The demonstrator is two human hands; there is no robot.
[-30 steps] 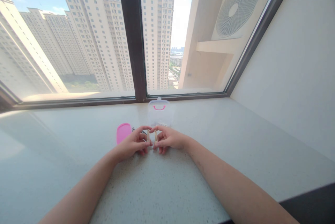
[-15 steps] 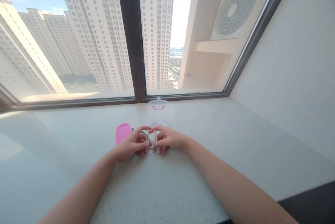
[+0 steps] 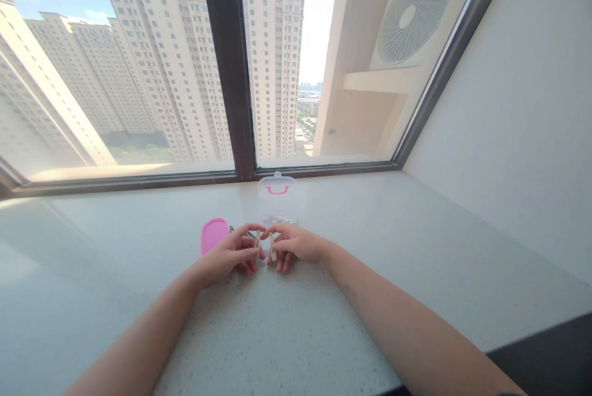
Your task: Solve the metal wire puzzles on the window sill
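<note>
Both my hands rest on a pale speckled windowsill [image 3: 324, 322], close together. My left hand [image 3: 231, 254] pinches a small tan wooden piece [image 3: 257, 239] between thumb and fingers. My right hand [image 3: 293, 245] pinches a second small tan wooden piece [image 3: 272, 249], tilted slightly, a finger's width from the first. Just behind my hands stands a small clear plastic case [image 3: 280, 198] with a pink clasp. A flat pink oval lid [image 3: 212, 235] lies to the left of my left hand. A small dark metal item peeks out behind my left fingers, mostly hidden.
A dark window frame [image 3: 226, 75] runs along the back of the sill, with high-rise buildings and an outdoor fan unit [image 3: 411, 13] beyond the glass. A white wall [image 3: 518, 124] rises on the right. The sill's dark front edge [image 3: 546, 346] shows at lower right.
The two wooden pieces have drawn closer together and the right one has tilted. The view has shifted slightly left; both hands stay in the same place.
</note>
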